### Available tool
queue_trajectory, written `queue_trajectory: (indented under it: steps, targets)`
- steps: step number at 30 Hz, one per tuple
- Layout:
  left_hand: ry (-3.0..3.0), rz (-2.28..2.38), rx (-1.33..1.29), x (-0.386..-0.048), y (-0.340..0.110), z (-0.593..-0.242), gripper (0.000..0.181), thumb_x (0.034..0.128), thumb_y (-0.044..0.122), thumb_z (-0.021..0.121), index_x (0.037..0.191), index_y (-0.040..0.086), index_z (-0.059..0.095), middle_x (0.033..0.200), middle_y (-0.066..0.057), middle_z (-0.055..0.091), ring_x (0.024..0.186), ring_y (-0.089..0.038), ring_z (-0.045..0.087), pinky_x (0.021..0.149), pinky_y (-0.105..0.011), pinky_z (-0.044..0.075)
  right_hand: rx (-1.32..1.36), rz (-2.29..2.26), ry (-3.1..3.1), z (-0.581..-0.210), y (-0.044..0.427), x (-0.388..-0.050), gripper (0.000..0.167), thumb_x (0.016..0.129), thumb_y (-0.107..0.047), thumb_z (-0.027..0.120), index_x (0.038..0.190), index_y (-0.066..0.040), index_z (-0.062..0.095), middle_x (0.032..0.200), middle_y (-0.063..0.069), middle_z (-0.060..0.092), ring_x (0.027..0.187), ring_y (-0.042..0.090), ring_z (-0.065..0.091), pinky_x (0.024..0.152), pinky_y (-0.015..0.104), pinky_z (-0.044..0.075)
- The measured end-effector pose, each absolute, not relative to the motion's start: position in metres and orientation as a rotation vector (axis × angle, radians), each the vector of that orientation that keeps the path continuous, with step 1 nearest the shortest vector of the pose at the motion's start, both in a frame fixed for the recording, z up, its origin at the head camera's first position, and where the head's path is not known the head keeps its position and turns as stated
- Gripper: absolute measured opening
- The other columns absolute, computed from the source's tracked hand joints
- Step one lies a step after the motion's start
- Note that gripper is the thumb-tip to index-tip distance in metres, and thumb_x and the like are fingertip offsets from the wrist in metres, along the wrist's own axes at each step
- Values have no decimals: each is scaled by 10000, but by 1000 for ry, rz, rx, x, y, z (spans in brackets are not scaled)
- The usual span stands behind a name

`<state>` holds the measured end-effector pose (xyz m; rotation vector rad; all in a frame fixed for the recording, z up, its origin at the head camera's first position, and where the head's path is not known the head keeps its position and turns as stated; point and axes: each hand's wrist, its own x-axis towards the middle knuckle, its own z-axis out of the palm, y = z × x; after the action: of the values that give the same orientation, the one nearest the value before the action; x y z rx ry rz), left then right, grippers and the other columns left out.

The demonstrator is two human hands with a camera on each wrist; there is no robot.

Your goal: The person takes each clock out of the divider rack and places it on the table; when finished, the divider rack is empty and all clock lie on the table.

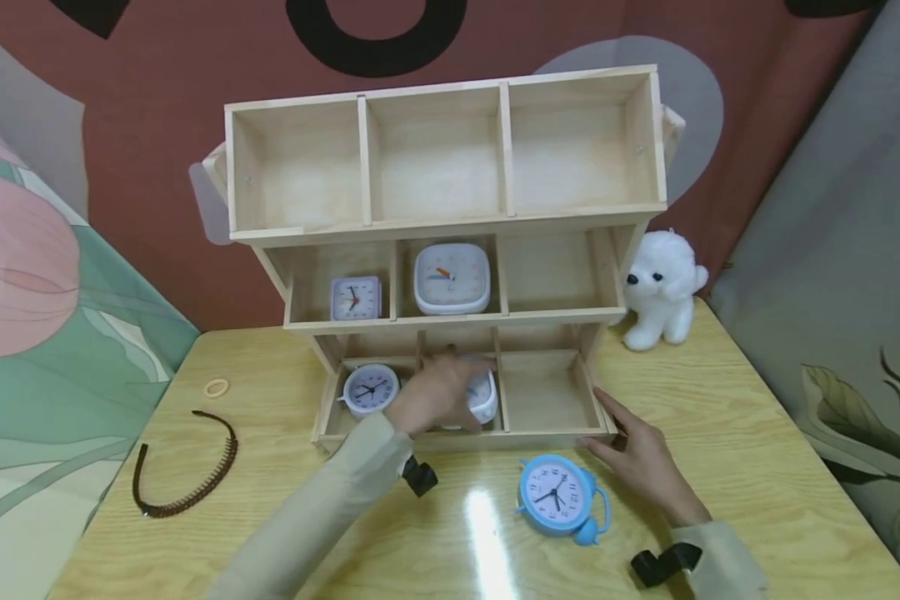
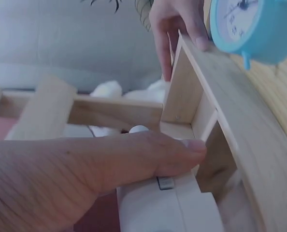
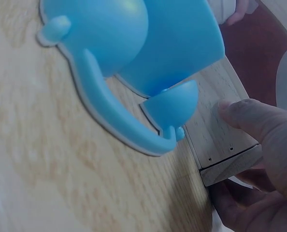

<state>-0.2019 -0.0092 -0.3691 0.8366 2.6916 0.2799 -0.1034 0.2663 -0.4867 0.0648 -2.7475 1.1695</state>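
Observation:
My left hand (image 1: pixel 437 392) grips a white alarm clock (image 1: pixel 483 400) in the middle compartment of the bottom tier; in the left wrist view its thumb lies across the clock's white body (image 2: pixel 150 208). My fingers hide part of the clock. The right hand (image 1: pixel 641 457) holds the front right corner of the tiered wooden box (image 1: pixel 450 443), thumb on the front face and fingers round the side. Close by on the table lies a blue twin-bell alarm clock (image 1: pixel 555 496), face up. A round white clock (image 1: pixel 371 390) sits in the bottom left compartment.
A small lilac square clock (image 1: pixel 356 298) and a larger white clock (image 1: pixel 452 279) occupy the middle tier. The upper tier (image 1: pixel 435 158) overhangs behind. A white plush dog (image 1: pixel 663 287) sits at right; a brown headband (image 1: pixel 187 504) and a ring (image 1: pixel 216 387) lie at left.

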Motion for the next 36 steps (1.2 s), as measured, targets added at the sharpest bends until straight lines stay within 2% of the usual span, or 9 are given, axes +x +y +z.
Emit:
queue_trajectory:
  steps: [5,8,10,14,19,21,25,28,36]
  targets:
    - [2728,234,903,-187,-14,-359,955,631,285,895,1449,352,407,1296,-140,536,1071,-333,543,709,-386,562,61,1171,-2758,-486,266,-103,789,831,-181,764,1488,-53,347,1431,314,428,1113,422,614,808,403,573]
    - [2731,255,871,-177,-18,-355,946,646,280,886,1446,397,395,1392,-220,436,1144,-446,503,523,-276,524,57,1145,-2761,-485,266,-102,788,836,-220,761,1488,-59,350,1431,305,434,1127,420,606,832,439,560]
    - [2738,243,870,-171,-20,-353,936,649,310,883,1442,409,396,1418,-233,410,1171,-498,478,484,-276,514,56,1128,-2763,-485,267,-102,790,838,-240,760,1490,-66,350,1432,298,438,1137,419,601,855,460,546]
    - [2768,155,933,-160,-23,-351,936,626,393,884,1435,399,412,1424,-223,416,1149,-512,495,571,-365,565,63,1119,-2757,-486,268,-102,796,835,-237,763,1490,-63,347,1432,300,435,1151,430,587,878,484,531]
    - [2826,108,1056,-144,-30,-354,930,609,442,881,1423,383,435,1332,-214,501,1046,-481,562,792,-532,557,71,1124,-2753,-486,267,-103,797,832,-224,766,1488,-53,347,1428,310,433,1154,439,579,875,482,532]
    - [2832,127,1073,-137,-33,-357,917,615,442,879,1418,383,439,1302,-209,517,1047,-477,565,799,-535,556,71,1122,-2754,-485,268,-103,796,833,-229,765,1488,-55,347,1424,311,438,1147,438,584,866,477,537]
    - [2822,166,1073,-123,-36,-362,881,633,433,873,1405,382,451,1307,-213,492,1072,-460,551,654,-386,586,59,1118,-2760,-484,270,-103,798,839,-252,758,1494,-66,340,1425,314,436,1143,443,587,861,473,539]
    - [2834,149,1097,-114,-38,-366,872,631,451,870,1397,382,459,1268,-200,495,1047,-420,558,520,-256,537,66,1110,-2754,-483,271,-103,793,838,-240,760,1489,-56,346,1419,322,437,1141,448,586,859,478,539]
    - [2838,166,1126,-90,-46,-380,834,618,452,879,1353,377,493,1190,-166,509,1009,-385,562,509,-223,513,83,1083,-2755,-486,267,-102,794,830,-212,767,1485,-46,350,1405,319,455,1121,440,602,850,490,540]
